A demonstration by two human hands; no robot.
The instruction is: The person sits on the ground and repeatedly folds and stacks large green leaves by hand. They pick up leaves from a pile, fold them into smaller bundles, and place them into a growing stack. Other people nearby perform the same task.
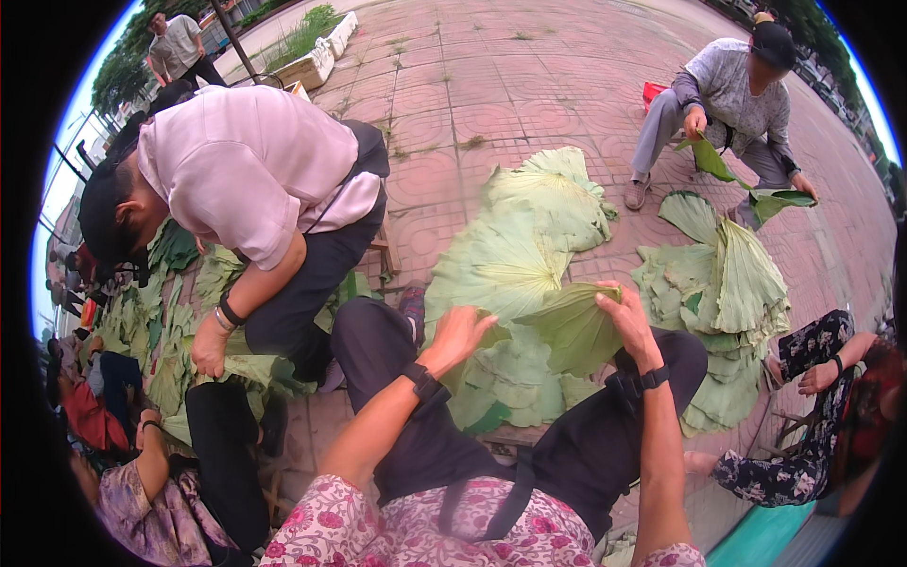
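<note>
Between my knees lies a pile of large pale-green lotus leaves (510,255), spread flat and overlapping on the paving. My right hand (622,321) pinches the upper edge of a darker green lotus leaf (572,331), lifted above the pile with a fold in it. On the other side, my left hand (457,338) has its fingers closed at the edge of a leaf, partly hidden behind the hand. Whether both hands hold the same leaf I cannot tell.
Another leaf stack (718,293) lies to the right, where a crouching person (742,113) handles leaves. At left, a person in a pink shirt (236,161) bends over more leaves (156,326). Someone in floral trousers (784,463) sits at right. A white planter box (316,61) stands far back.
</note>
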